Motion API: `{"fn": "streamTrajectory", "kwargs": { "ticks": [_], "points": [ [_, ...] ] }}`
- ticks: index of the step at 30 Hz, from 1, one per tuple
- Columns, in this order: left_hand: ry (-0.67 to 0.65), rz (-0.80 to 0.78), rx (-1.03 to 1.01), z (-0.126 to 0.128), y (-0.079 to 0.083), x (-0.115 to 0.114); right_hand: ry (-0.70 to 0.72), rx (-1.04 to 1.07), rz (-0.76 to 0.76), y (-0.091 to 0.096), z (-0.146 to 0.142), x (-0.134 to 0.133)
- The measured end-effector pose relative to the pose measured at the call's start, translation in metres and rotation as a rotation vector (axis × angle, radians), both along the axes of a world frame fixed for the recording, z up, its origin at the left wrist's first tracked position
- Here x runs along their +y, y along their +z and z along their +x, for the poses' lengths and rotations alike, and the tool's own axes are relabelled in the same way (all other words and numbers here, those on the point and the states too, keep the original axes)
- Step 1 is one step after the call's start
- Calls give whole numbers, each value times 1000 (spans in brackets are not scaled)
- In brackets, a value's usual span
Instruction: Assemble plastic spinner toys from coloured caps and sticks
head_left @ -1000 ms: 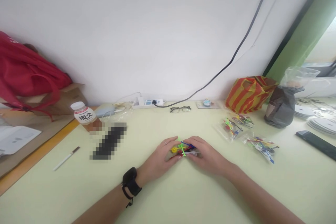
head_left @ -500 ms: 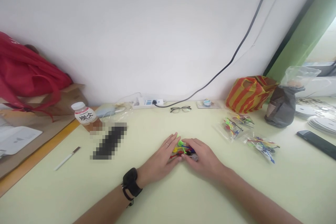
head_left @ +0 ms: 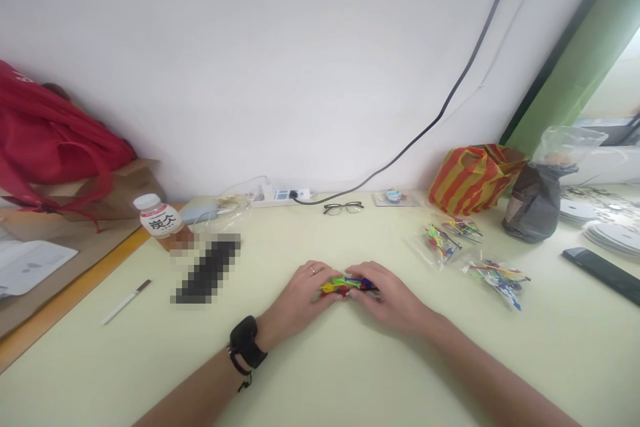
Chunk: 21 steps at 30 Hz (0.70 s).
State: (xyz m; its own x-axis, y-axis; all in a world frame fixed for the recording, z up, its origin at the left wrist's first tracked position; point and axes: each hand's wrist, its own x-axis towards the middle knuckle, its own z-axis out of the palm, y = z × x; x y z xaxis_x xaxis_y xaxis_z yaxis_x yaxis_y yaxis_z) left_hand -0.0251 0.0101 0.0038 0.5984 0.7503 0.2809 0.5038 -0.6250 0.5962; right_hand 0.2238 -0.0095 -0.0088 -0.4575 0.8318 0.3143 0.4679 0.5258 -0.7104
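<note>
A small bundle of coloured plastic sticks (head_left: 345, 285), yellow, green, red and blue, lies on the pale green table (head_left: 320, 373) between my two hands. My left hand (head_left: 300, 297), with a ring and a black wrist watch, curls its fingers round the bundle's left end. My right hand (head_left: 387, 295) closes its fingers on the right end. Both hands rest on the table top.
Clear bags of the same coloured sticks (head_left: 443, 239) (head_left: 497, 275) lie to the right. Glasses (head_left: 343, 207), a power strip (head_left: 280, 196), a drink bottle (head_left: 159, 218), a pen (head_left: 125, 301), a striped bag (head_left: 473, 177), a dark bag (head_left: 535, 203) and a phone (head_left: 600, 267) stand around.
My hands closed in on the bundle, the left fingers curling after being spread half a second ago. The sticks now lie flatter and more gathered between the fingertips.
</note>
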Motion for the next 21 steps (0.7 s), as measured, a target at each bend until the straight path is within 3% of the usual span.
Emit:
{"fn": "streamTrajectory", "kwargs": {
  "ticks": [5, 10, 14, 21],
  "points": [
    [47, -70, -41, -5, -5, 7, -22, -80, 7, 6, 10, 7],
    [-8, -34, -53, -2, 5, 0, 10, -44, 11, 5, 12, 13],
    [-18, -47, -30, -1, 11, -4, 20, -12, 17, -1, 6, 11],
    [-3, -75, -50, 0, 6, -4, 16, 87, -40, -2, -10, 0]
  ]
}}
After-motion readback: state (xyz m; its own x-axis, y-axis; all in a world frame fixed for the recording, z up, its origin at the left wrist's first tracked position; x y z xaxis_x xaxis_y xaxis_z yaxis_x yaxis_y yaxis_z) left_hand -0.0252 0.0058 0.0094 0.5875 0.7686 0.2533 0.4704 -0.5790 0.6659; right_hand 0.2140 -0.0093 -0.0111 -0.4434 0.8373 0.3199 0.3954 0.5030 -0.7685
